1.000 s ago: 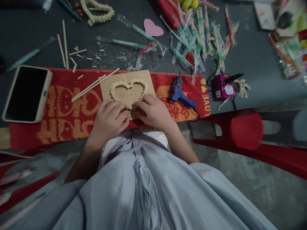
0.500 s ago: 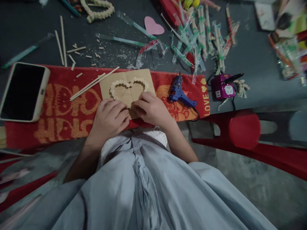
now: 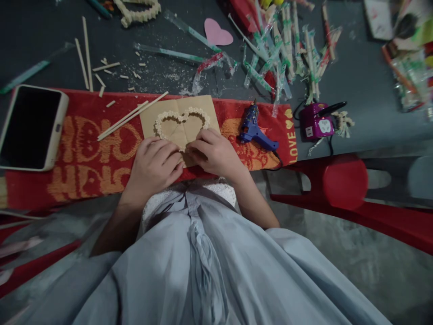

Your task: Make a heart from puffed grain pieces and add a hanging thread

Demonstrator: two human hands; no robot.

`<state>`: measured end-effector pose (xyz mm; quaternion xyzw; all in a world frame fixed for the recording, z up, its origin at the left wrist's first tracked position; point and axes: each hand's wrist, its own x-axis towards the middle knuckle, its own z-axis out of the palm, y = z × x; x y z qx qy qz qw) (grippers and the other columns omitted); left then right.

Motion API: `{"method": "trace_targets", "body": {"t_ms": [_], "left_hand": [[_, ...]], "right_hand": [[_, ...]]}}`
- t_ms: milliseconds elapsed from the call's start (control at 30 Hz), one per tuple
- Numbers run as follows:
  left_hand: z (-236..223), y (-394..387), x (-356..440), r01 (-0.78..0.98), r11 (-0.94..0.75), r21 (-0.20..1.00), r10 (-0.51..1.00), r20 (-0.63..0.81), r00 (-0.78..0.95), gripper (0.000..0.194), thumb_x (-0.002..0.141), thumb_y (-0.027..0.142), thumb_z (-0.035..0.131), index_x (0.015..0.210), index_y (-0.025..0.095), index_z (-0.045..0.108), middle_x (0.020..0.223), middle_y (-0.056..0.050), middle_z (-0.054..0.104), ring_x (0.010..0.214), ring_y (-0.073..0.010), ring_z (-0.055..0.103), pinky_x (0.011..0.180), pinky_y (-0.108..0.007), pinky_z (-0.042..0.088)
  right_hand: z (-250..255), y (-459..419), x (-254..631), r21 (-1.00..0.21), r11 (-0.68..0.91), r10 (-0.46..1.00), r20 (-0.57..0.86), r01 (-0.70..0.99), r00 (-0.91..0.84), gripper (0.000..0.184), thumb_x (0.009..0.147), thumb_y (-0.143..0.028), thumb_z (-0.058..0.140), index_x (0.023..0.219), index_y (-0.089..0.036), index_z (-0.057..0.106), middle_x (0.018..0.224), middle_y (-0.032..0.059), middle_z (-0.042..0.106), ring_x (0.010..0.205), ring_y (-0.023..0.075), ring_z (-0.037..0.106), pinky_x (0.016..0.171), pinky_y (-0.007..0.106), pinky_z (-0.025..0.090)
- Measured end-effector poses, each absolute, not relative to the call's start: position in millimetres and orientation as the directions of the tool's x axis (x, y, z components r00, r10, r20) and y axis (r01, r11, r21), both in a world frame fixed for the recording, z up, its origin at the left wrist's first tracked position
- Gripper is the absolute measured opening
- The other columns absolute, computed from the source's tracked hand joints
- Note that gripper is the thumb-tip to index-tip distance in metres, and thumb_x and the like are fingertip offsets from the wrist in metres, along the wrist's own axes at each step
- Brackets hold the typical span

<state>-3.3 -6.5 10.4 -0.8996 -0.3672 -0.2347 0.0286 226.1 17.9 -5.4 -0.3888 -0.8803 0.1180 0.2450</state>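
A heart-shaped frame [image 3: 163,118] built of small pale stick pieces lies on a creased brown sheet [image 3: 212,108]. My left hand [image 3: 157,162] rests at its lower left side, fingers curled over the edge and pressed together. On the lower right side, my right hand [image 3: 211,153] grips the frame near its bottom point with bent fingers. Both hands cover much of the lower part of the heart, and the fingertips are partly hidden. Two thin wooden sticks [image 3: 130,118] lie across the sheet's left edge.
A red towel [image 3: 98,176] carries a phone [image 3: 30,128] and a blue glue gun [image 3: 255,128]. Behind are a pink paper heart [image 3: 217,32], wrapped chopsticks [image 3: 287,43] and stick offcuts [image 3: 106,67]. A purple power socket [image 3: 317,121] stands right; a red chair [image 3: 345,183] is beyond the edge.
The view has shifted very slightly. My hands keep nearly the same position on the heart-shaped frame, and nothing else has visibly moved.
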Motion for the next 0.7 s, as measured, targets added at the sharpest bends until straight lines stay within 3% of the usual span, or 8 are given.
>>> {"method": "trace_targets", "body": {"t_ms": [200,500,700], "left_hand": [[7.4,-5.0,-3.2,0.688,-0.712,0.145,0.668,0.442,0.599,0.011,0.103,0.025,0.059,0.098,0.027,0.068,0.108,-0.005,0.077,0.107,-0.0256,0.071,0.101,-0.050,0.056],[2.7,0.9,2.8,0.713,-0.654,0.251,0.741,0.404,0.537,0.014,0.102,0.030,0.059,0.108,0.025,0.070,0.107,-0.009,0.076,0.108,-0.0298,0.071,0.104,-0.052,0.054],[3.1,4.6,6.4,0.713,-0.679,0.177,0.695,0.468,0.545,0.011,0.103,0.029,0.060,0.107,0.025,0.069,0.100,-0.007,0.075,0.100,-0.0275,0.070,0.100,-0.049,0.056]], "right_hand": [[-7.3,13.0,230.9,-0.396,0.675,0.738,0.379,0.623,-0.559,0.023,0.106,-0.020,0.051,0.105,-0.020,0.073,0.100,0.0089,0.063,0.093,0.0232,0.055,0.083,0.037,0.047],[-6.9,9.6,237.0,-0.428,0.698,0.716,0.423,0.574,-0.555,0.020,0.105,-0.020,0.053,0.107,-0.019,0.073,0.098,0.0079,0.063,0.092,0.0217,0.058,0.080,0.034,0.048],[-0.8,6.4,252.7,-0.471,0.662,0.749,0.409,0.583,-0.521,0.016,0.102,-0.018,0.056,0.105,-0.020,0.072,0.097,0.0080,0.065,0.091,0.0219,0.061,0.081,0.035,0.051]]}}
